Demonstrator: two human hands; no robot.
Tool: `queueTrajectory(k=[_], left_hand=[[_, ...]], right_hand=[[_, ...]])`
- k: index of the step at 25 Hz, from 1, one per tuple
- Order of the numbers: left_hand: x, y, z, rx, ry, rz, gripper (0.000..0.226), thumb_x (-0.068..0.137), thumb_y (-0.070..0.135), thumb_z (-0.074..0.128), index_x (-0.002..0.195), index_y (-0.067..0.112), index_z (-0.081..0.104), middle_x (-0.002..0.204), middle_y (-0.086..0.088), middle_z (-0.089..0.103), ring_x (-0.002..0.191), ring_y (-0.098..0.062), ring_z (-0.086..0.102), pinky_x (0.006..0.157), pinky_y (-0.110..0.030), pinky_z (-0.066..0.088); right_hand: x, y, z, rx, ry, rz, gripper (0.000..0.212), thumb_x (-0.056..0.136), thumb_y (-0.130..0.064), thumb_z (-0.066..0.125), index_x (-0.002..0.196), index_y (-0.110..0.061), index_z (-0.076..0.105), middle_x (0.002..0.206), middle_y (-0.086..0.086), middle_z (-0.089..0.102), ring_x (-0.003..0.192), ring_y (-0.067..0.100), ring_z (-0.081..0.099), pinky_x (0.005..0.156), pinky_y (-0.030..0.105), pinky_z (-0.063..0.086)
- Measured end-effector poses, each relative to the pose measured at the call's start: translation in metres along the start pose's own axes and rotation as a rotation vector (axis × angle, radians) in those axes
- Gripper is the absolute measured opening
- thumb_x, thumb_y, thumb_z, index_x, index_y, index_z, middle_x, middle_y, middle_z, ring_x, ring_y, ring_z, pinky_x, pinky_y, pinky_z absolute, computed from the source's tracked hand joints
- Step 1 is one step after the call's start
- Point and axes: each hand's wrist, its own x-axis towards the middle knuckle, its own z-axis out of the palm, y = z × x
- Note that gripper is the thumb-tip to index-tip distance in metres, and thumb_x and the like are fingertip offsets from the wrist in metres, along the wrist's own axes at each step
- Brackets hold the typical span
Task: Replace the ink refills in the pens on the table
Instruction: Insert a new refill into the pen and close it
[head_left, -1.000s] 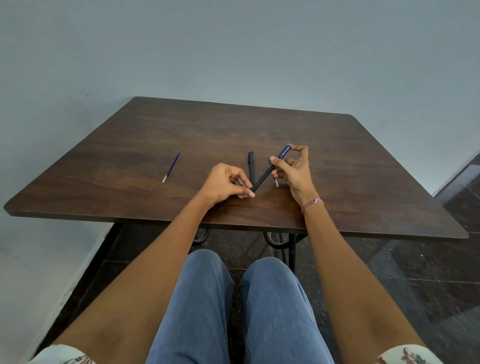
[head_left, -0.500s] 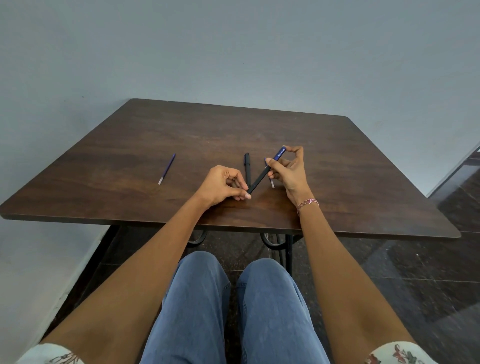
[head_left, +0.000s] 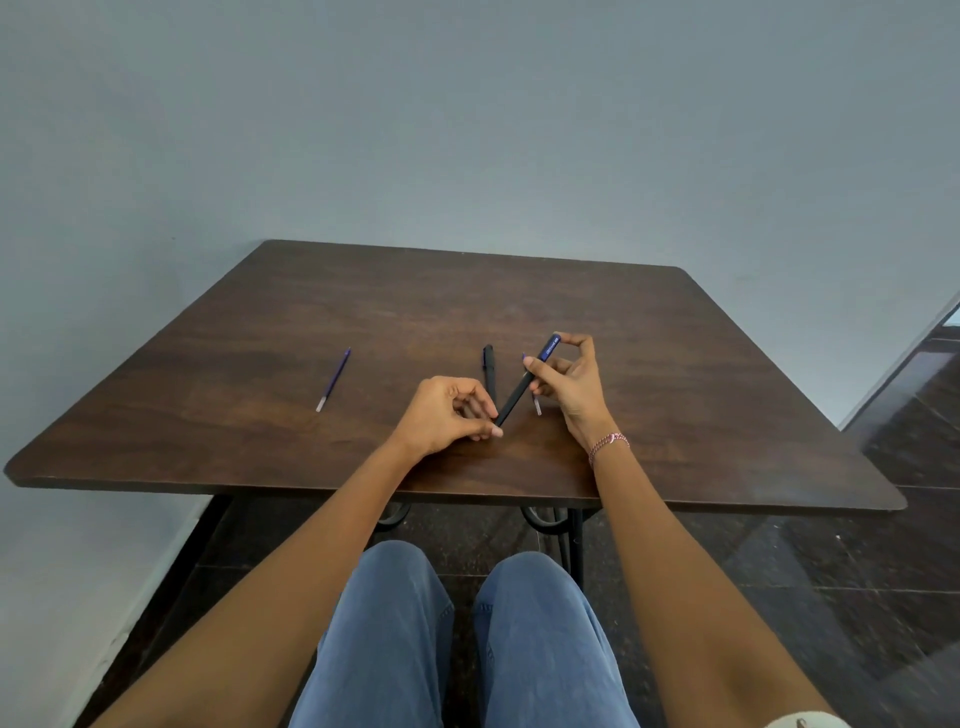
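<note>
Both hands grip one pen (head_left: 522, 385) slanted above the table (head_left: 208, 374), my left hand (head_left: 447, 415) pinching its lower tip, my right hand (head_left: 569, 387) its upper end.

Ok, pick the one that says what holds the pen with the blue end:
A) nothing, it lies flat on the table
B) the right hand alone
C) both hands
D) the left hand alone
C: the left hand pinches the lower tip of the pen, and the right hand grips its blue upper end, holding it at a slant.
</note>
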Motion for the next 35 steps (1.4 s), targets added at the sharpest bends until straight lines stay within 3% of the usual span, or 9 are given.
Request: queueTrajectory(k=[6,10,16,21,24,29,35], left_hand=[[0.013,0.022,0.022,0.022,0.019,0.075,0.022,0.065,0.012,0.086,0.073,0.022,0.068,0.065,0.007,0.071,0.062,-0.010,0.070,0.061,-0.018,0.053],[0.032,0.037,0.054,0.054,-0.018,0.089,0.021,0.065,0.013,0.086,0.068,0.021,0.066,0.061,0.007,0.069,0.058,-0.006,0.069,0.058,-0.014,0.051],[0.059,0.049,0.108,0.249,-0.044,0.062,0.025,0.068,0.018,0.084,0.068,0.029,0.061,0.066,0.015,0.062,0.062,0.005,0.059,0.059,-0.008,0.045],[0.081,0.053,0.136,0.351,-0.041,0.046,0.025,0.069,0.017,0.083,0.066,0.028,0.061,0.071,0.014,0.055,0.063,0.000,0.054,0.060,-0.013,0.042],[0.091,0.054,0.146,0.316,-0.065,-0.001,0.019,0.068,0.012,0.084,0.070,0.017,0.066,0.071,0.008,0.059,0.060,-0.002,0.053,0.065,-0.020,0.049],[0.102,0.055,0.148,0.249,-0.114,-0.108,0.020,0.069,0.014,0.083,0.071,0.019,0.064,0.067,0.009,0.061,0.060,-0.001,0.055,0.062,-0.013,0.045],[0.107,0.053,0.144,0.226,-0.187,-0.179,0.020,0.070,0.016,0.083,0.077,0.016,0.064,0.076,0.003,0.065,0.064,-0.003,0.056,0.062,-0.016,0.045]], right_hand=[[0.013,-0.012,-0.027,0.101,-0.062,0.114,0.047,0.080,-0.009,0.074,0.116,-0.020,0.044,0.069,0.003,0.070,0.055,0.012,0.061,0.059,0.022,0.053],[0.026,-0.025,-0.054,0.060,-0.033,0.163,0.024,0.091,-0.030,0.061,0.110,-0.017,0.054,0.068,0.005,0.063,0.054,0.014,0.062,0.053,0.022,0.053],[0.044,-0.029,-0.106,-0.401,0.092,0.168,0.048,0.098,-0.051,0.034,0.112,-0.016,0.063,0.070,0.005,0.065,0.058,0.011,0.063,0.049,0.020,0.048],[0.064,-0.013,-0.133,-0.767,0.034,0.097,0.052,0.099,-0.051,0.027,0.117,-0.023,0.066,0.106,0.008,0.066,0.105,0.021,0.054,0.091,0.030,0.037],[0.076,-0.002,-0.132,-0.945,-0.030,0.102,0.051,0.101,-0.047,0.023,0.124,-0.022,0.062,0.113,0.013,0.056,0.119,0.032,0.042,0.105,0.040,0.030],[0.078,0.011,-0.127,-1.055,0.023,0.066,0.055,0.098,-0.056,0.025,0.115,-0.023,0.067,0.103,-0.002,0.044,0.113,0.024,0.039,0.085,0.033,0.033],[0.076,0.013,-0.126,-1.157,0.022,0.006,0.051,0.099,-0.052,0.028,0.119,-0.022,0.064,0.114,0.006,0.050,0.112,0.027,0.039,0.088,0.037,0.038]])
